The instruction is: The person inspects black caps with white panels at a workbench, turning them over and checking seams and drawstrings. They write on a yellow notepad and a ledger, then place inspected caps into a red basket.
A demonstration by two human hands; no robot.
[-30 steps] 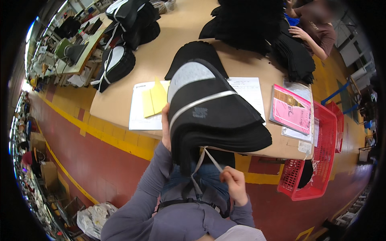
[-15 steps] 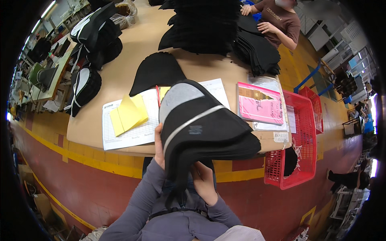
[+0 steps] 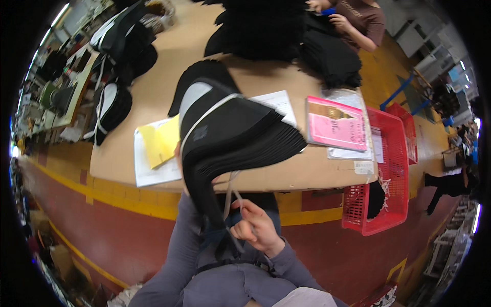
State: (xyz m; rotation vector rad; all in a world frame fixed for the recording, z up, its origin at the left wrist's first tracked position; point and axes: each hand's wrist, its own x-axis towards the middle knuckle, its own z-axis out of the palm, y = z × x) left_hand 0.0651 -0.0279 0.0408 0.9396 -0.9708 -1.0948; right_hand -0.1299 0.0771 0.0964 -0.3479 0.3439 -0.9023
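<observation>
Since the previous frame, my right hand [image 3: 258,229] has emerged from beneath the black cloth bundle [image 3: 227,135] to its 6 o'clock side, where thumb and forefinger appear nearly closed on the hanging end of a pale strap [image 3: 228,199], with the other fingers curled. My left hand [image 3: 178,150] supports the bundle's 9 o'clock edge; mostly hidden, its opening cannot be determined. The bundle is tilted above the near edge of the table [image 3: 158,87], with yellow paper [image 3: 157,144] at 9 o'clock, a pink book [image 3: 335,130] at 3 and a red basket [image 3: 398,176] at 4.
</observation>
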